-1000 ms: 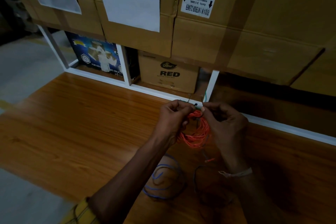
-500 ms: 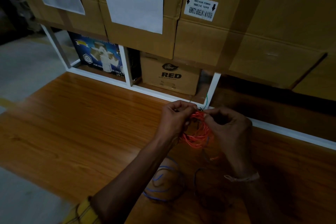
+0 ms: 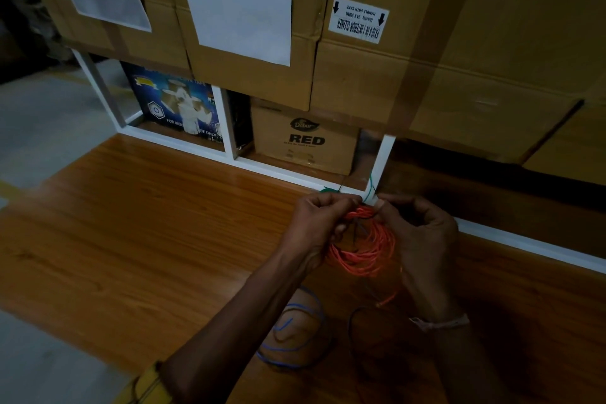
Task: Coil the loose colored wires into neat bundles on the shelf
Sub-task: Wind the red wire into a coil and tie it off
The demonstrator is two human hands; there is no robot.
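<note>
A coil of orange wire (image 3: pixel 364 252) hangs between my two hands above the wooden shelf board (image 3: pixel 147 223). My left hand (image 3: pixel 314 226) pinches the top of the coil from the left. My right hand (image 3: pixel 423 233) pinches the same spot from the right, fingers curled. A thin green wire (image 3: pixel 371 183) runs up from the pinch point past the white post. A loose blue wire coil (image 3: pixel 295 334) lies on the board under my left forearm. A dark wire loop (image 3: pixel 352 331) lies beside it, hard to see in the dim light.
A white shelf frame (image 3: pixel 524 243) edges the board at the back. Behind it stand a "RED" carton (image 3: pixel 305 141) and a blue printed box (image 3: pixel 177 108). Large cardboard cartons (image 3: pixel 459 59) overhang above. Grey floor (image 3: pixel 36 367) lies at the left.
Both hands stay pinched at the top of the orange coil with only small finger shifts. A green wire end now shows above the pinch point.
</note>
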